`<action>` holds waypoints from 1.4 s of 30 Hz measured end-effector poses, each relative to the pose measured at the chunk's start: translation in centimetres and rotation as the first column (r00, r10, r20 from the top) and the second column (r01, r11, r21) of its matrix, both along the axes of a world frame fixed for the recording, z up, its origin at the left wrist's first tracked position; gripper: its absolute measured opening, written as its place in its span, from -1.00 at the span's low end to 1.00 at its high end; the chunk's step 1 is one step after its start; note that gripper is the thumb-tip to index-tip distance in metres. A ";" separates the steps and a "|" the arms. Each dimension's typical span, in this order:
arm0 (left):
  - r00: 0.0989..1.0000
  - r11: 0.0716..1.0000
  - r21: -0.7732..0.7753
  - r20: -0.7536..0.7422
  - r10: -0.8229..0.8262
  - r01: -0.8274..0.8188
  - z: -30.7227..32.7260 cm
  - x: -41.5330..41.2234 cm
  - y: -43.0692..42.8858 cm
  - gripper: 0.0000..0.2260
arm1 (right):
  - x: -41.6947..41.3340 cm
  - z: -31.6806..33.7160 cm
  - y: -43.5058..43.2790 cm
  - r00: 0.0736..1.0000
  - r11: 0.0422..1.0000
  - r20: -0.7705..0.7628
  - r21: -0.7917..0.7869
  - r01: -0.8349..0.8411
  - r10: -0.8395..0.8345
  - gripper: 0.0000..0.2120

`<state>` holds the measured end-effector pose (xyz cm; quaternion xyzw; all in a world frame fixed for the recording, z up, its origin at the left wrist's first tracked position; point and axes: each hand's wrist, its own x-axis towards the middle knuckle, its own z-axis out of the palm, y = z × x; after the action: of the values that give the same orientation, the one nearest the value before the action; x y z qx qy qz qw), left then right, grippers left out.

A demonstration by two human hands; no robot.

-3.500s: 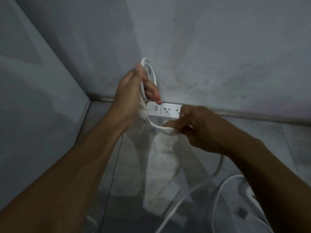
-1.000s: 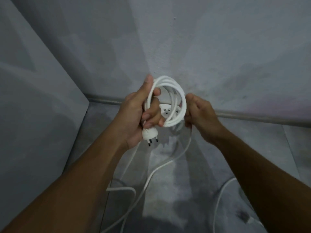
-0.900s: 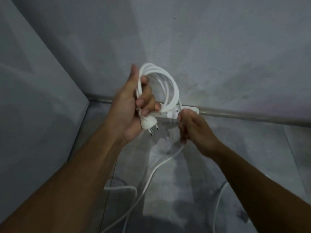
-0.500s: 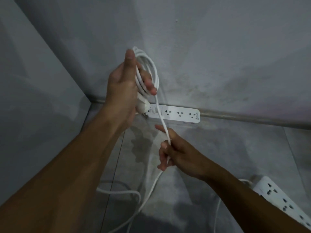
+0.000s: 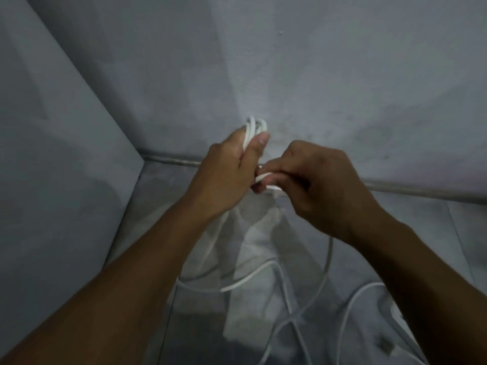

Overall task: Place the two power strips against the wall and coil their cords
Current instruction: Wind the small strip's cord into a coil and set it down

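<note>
My left hand [image 5: 232,167] is closed around a bundle of white cord loops [image 5: 253,129] that stick up above its fingers, in front of the wall. My right hand [image 5: 313,177] pinches a strand of the same white cord [image 5: 264,177] right beside the left hand. Loose cord [image 5: 237,285] hangs down and trails in curves over the floor. The power strip by the wall is hidden behind my hands. A sliver of the second white power strip [image 5: 398,318] shows at the lower right beside my forearm.
A grey wall [image 5: 316,75] meets the floor along a pale skirting line [image 5: 421,192]. A second wall [image 5: 52,154] closes the corner on the left. More white cord [image 5: 350,306] loops on the tiled floor at the lower right.
My right hand came up from low on the cord to meet the left hand. My left hand dropped lower with the loops. The strip by the wall is now covered by my hands.
</note>
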<state>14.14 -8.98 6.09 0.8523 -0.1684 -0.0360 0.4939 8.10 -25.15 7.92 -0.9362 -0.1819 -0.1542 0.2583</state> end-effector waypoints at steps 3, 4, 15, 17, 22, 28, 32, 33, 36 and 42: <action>0.986 0.997 -0.048 -0.157 -0.062 0.055 -0.1 -1.0 -0.3 -0.56 | 1.0 1.0 -0.8 0.988 0.992 0.137 0.117 0.052 -0.068 -0.83; 0.974 0.994 -0.096 -0.212 -0.079 0.059 -0.3 -1.1 -0.3 -0.53 | 1.4 1.2 -1.2 0.985 0.980 0.131 0.181 0.087 -0.112 -0.74; 0.651 0.787 -0.615 -0.577 -0.493 0.051 0.5 -1.0 0.0 -0.60 | 4.2 -4.1 -2.1 0.923 0.746 -0.273 0.546 0.381 -0.271 -0.63; 0.628 0.704 -0.711 -0.548 -0.553 -0.001 1.3 -0.7 -0.1 -0.65 | 3.4 -5.7 -1.6 0.906 0.722 -0.284 0.549 0.421 -0.314 -0.62; 0.755 0.536 -0.831 -0.445 -0.481 -0.149 3.6 1.3 0.6 -0.70 | -0.4 -9.4 -0.4 0.889 0.752 -0.293 0.476 0.455 -0.353 -0.75; 0.876 0.556 -0.816 -0.376 -0.303 -0.158 3.5 2.8 1.1 -0.65 | -4.1 -9.3 1.9 0.683 0.848 -0.704 0.472 0.242 0.196 -0.63; 0.942 0.800 -0.590 -0.318 -0.105 -0.110 2.3 1.9 1.1 -0.65 | -3.4 -7.4 2.3 0.725 0.990 -0.678 0.139 -0.033 0.119 -0.48; 0.952 0.862 -0.500 -0.295 -0.079 -0.084 2.2 1.6 1.2 -0.68 | -3.0 -6.7 2.2 0.779 0.993 -0.617 0.081 -0.081 0.114 -0.54; 0.980 0.969 -0.249 -0.190 -0.056 0.007 1.8 1.1 1.2 -0.75 | -2.0 -3.7 1.6 0.861 0.983 -0.477 0.053 -0.173 0.177 -0.82; 0.994 0.997 -0.051 -0.095 -0.062 0.058 -0.1 -0.3 0.8 -0.73 | 0.2 0.8 -0.2 0.989 0.994 -0.126 0.092 -0.063 0.075 -0.80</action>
<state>13.86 -8.21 5.96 0.8320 -0.1707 -0.0878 0.5204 8.29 -25.34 8.73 -0.9251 -0.1902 -0.0922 0.3154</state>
